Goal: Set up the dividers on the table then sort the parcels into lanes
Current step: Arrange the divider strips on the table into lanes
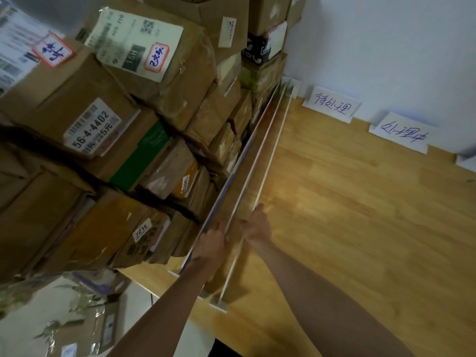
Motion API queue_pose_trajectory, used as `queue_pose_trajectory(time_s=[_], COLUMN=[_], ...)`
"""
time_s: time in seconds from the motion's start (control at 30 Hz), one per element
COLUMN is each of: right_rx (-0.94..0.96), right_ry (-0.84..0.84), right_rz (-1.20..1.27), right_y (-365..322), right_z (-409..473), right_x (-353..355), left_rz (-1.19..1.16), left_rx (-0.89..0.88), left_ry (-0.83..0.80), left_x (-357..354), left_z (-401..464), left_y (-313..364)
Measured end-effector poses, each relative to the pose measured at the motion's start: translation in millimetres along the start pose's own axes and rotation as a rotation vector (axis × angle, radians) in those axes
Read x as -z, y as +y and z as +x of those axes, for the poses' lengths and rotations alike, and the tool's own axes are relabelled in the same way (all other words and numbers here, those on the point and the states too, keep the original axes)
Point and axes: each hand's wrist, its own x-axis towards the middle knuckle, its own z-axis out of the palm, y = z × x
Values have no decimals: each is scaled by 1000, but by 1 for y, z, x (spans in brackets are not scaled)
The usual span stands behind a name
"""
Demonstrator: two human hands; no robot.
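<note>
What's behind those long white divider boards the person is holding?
Behind the divider boards, on their far side from the open table, rises a stack of cardboard parcels. The boards cover the lowest parcels' bottoms, so what sits down there cannot be seen.

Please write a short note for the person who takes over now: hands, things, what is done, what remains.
Left hand grips the top edge of an upright divider.
Right hand holds the next divider.
Both dividers stand close together beside the stacked parcels at the table's left.
Two paper labels lean on the wall.
Left: space the dividers, then sort parcels into lanes.
</note>
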Motion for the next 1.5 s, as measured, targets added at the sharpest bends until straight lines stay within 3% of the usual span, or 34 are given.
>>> queue_pose_trajectory(time_s=[0.53, 1.13, 1.5], right_rx=[50, -1, -89], right_ry=[132, 289, 408], right_rz=[-206, -290, -236], right_y=[39, 108, 177], right_z=[-33, -150, -203], right_x=[34, 79, 144], left_rz=[1, -10, -8], left_rx=[-31, -161, -295], left_ry=[13, 58, 92], left_x=[9, 12, 14], left_z=[-27, -116, -136], left_y=[9, 16, 81])
